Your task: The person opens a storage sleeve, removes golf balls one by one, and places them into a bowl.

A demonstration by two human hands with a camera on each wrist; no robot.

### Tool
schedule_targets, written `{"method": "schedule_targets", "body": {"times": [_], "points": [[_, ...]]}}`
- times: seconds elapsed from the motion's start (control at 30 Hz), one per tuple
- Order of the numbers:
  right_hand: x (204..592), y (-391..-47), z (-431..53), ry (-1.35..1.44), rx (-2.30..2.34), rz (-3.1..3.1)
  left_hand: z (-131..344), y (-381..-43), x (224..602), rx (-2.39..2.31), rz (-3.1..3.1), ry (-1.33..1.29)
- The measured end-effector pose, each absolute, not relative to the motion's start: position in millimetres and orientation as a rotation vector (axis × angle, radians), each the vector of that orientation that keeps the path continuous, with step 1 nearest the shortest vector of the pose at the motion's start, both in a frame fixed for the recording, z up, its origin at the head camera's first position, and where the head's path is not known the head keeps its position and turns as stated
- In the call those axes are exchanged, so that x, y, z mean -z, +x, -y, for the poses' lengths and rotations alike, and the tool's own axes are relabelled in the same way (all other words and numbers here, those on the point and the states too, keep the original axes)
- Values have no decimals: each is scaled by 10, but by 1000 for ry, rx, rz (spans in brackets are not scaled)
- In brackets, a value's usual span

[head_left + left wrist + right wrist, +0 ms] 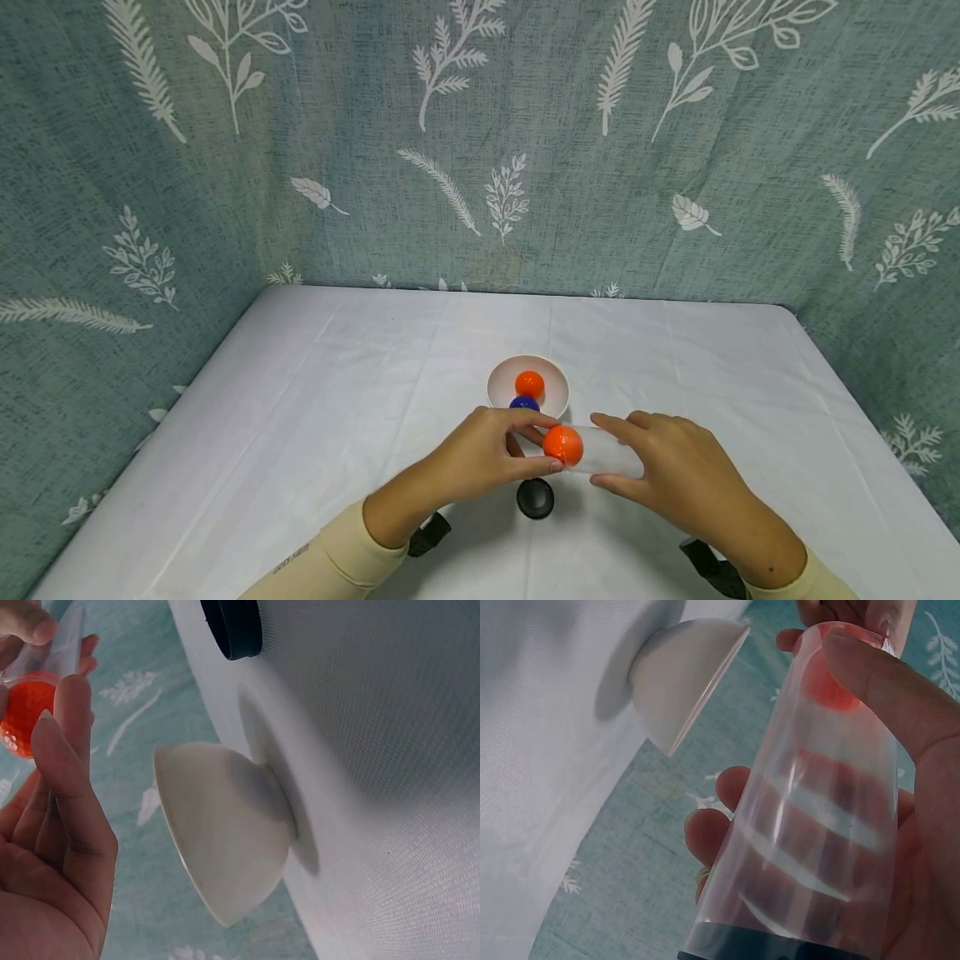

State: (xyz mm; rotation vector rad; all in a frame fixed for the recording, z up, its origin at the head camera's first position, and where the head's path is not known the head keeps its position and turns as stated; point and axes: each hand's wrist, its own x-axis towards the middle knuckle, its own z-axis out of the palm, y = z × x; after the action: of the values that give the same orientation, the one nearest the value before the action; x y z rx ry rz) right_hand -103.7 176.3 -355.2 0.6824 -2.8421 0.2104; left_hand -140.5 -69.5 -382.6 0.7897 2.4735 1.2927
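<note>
My right hand (678, 462) grips a clear plastic tube (810, 825) with a dark band at one end. The tube lies sideways, its mouth towards my left hand (487, 454). There an orange ball (563, 446) sits at the mouth, pinched between my left thumb and fingers. Through the tube wall the ball shows at the far end in the right wrist view. Just below the hands, a round black cap (536, 498) lies on the table.
Behind the left hand stands a white bowl (498, 385) holding another orange ball (529, 383) and a blue ball (524, 403), the latter partly hidden by my fingers. A white cloth covers the table (360, 375); patterned green fabric (345, 125) hangs around it.
</note>
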Motion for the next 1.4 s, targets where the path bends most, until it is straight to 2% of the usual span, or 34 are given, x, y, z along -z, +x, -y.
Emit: {"method": "schedule_targets", "body": {"times": [0.87,1.4], "points": [[3546,-1055,-1798,671,-223,2822,713,-1445,3805,-1302,-2494,803],[3582,-1069,-1814,635,-306,2815,952,-1690,3799,-1329,-2713,693]]}}
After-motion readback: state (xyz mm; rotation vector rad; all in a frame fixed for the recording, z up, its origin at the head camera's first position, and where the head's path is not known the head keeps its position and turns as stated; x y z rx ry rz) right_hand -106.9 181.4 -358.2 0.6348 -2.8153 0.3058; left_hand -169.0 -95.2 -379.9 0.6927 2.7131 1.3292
